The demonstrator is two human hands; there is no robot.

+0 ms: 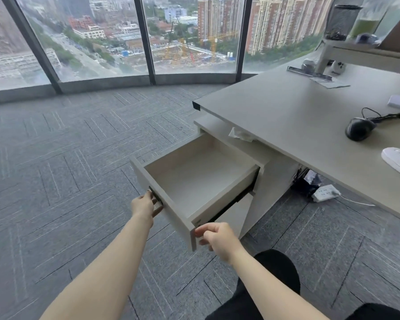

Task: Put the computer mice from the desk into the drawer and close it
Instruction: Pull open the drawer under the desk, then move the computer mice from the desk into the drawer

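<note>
The top drawer (169,207) of the cabinet under the desk (286,116) stands pulled out, with nothing inside. My left hand (144,205) grips the metal handle on the drawer's front panel. My right hand (217,236) pinches the near right corner of that panel. On the desk to the right lie a black wired mouse (359,128) with its cable coiled behind it and a white mouse (398,161) near the front edge. Neither hand touches a mouse.
A crumpled tissue (239,134) lies on the cabinet top. A white power strip (326,192) and cables sit on the carpet under the desk. A raised shelf (365,54) with a mesh pen cup stands at the back right. Floor-to-ceiling windows (102,42) curve around the left.
</note>
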